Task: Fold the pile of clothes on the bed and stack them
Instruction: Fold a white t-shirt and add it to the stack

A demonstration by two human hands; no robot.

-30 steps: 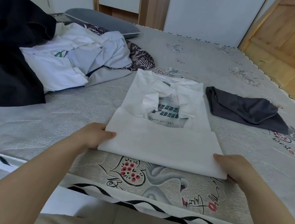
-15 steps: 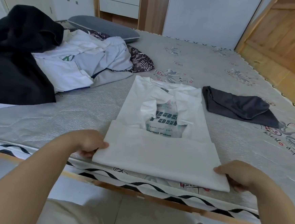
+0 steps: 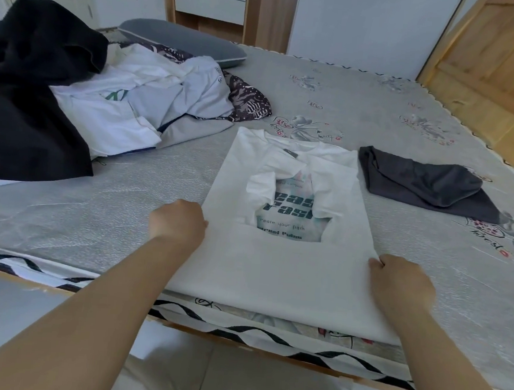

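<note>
- The left hand (image 3: pixel 178 221) is pinching the left edge of the white T-shirt (image 3: pixel 277 267) at centre frame, fingers curled onto the cloth just where the doubled lower panel is meeting the upper part.
- The right hand (image 3: pixel 398 278) is gripping the opposite edge in the lower right of centre, fingers curled over the fabric — it is sitting slightly lower in the frame than the left.
- Between the two grips the shirt's short axis is running left to right; its long axis is running away from the hands toward the top of the frame, collar farthest off and the folded hem edge lying lowest, at the bed (image 3: pixel 126 203) edge.
- Judging from this, the coming fold is turning on that long axis: the gripped section is having to travel up-frame toward the collar, and both hands are about equally near to it.
- Just right of the shirt's upper half, the dark folded garment (image 3: pixel 425 185) is lying apart from it — likely the start of the stack.
- At upper left, the unfolded pile (image 3: pixel 139 105) is waiting, well apart from the grips.
</note>
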